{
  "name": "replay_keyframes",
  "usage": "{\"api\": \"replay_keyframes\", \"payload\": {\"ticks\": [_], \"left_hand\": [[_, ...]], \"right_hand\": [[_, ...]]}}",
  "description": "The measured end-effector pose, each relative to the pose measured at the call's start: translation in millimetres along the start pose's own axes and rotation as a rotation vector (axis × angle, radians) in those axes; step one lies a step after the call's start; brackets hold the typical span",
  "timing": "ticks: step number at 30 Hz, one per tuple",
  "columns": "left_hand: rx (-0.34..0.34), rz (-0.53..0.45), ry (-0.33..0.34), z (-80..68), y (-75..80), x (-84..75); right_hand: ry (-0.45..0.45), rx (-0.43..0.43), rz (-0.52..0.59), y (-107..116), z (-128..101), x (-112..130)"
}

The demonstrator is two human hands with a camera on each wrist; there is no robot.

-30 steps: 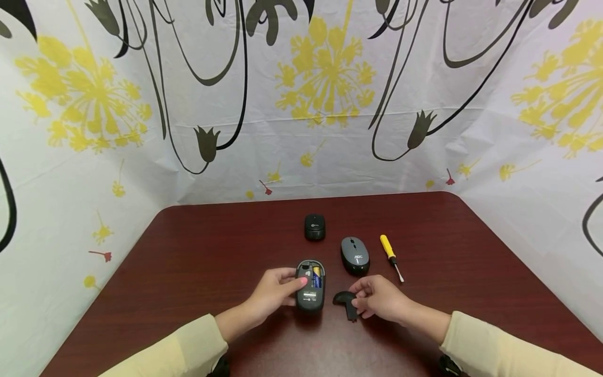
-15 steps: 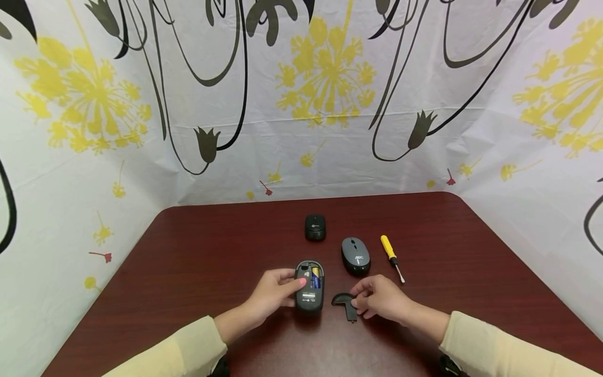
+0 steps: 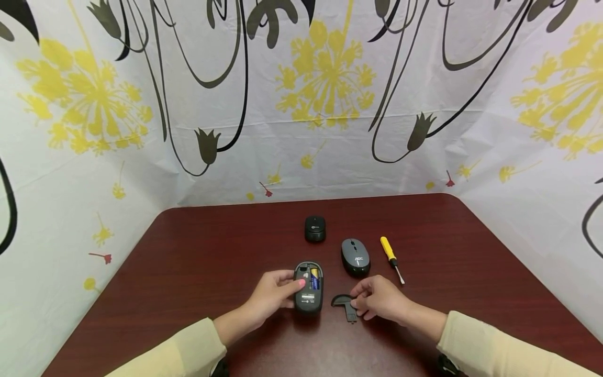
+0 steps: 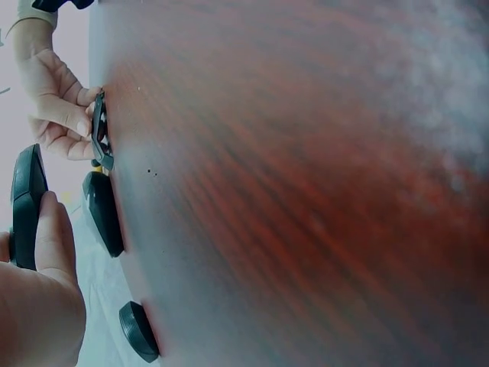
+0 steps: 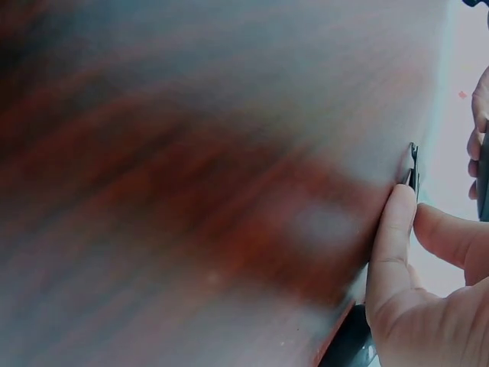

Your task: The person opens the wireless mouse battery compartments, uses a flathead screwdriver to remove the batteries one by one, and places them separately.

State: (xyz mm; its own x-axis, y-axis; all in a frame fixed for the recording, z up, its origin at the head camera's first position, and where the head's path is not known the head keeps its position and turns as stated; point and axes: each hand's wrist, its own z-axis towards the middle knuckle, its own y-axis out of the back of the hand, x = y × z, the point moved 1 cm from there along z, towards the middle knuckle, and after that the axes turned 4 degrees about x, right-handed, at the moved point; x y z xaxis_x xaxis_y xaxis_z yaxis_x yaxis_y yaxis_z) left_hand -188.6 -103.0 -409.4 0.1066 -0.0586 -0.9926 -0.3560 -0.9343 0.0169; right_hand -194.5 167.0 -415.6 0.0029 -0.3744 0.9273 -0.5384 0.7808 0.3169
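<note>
In the head view my left hand point(image 3: 266, 296) grips a dark computer mouse point(image 3: 308, 303), underside up, with the thumb across its bottom. Its battery compartment is uncovered, and a blue-and-yellow battery point(image 3: 314, 280) lies inside. To the right, my right hand point(image 3: 383, 299) pinches a black T-shaped battery cover point(image 3: 350, 310) between thumb and fingers, apart from the mouse. The left wrist view shows the held mouse point(image 4: 27, 202) raised off the table. Seen from the right wrist, the cover point(image 5: 414, 164) is edge-on at the fingertips.
Beyond the hands stand a grey-and-black mouse point(image 3: 355, 256) and a small black mouse point(image 3: 315, 229). A yellow-handled screwdriver point(image 3: 388, 251) lies right of them. The dark red table point(image 3: 212, 251) ends at a patterned cloth backdrop point(image 3: 292, 152).
The battery cover has tilted slightly in my right hand, showing more of its flat face. My left hand and the held mouse have shifted very slightly left.
</note>
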Motion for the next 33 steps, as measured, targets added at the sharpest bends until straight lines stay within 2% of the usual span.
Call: {"api": "replay_keyframes", "payload": {"ticks": [13,22,27,33], "left_hand": [[0.012,-0.012,-0.009,0.2,-0.5,0.3],[0.017,-0.015,-0.009,0.1,-0.8,0.4],[0.020,-0.007,-0.018,-1.0,-1.2,-0.3],[0.020,-0.006,-0.016,-0.1,-0.9,-1.3]], "right_hand": [[-0.004,-0.012,-0.025,1,0,2],[0.005,-0.051,-0.016,10,0,15],[0.005,-0.093,0.002,21,1,24],[-0.020,-0.185,0.007,42,5,32]]}}
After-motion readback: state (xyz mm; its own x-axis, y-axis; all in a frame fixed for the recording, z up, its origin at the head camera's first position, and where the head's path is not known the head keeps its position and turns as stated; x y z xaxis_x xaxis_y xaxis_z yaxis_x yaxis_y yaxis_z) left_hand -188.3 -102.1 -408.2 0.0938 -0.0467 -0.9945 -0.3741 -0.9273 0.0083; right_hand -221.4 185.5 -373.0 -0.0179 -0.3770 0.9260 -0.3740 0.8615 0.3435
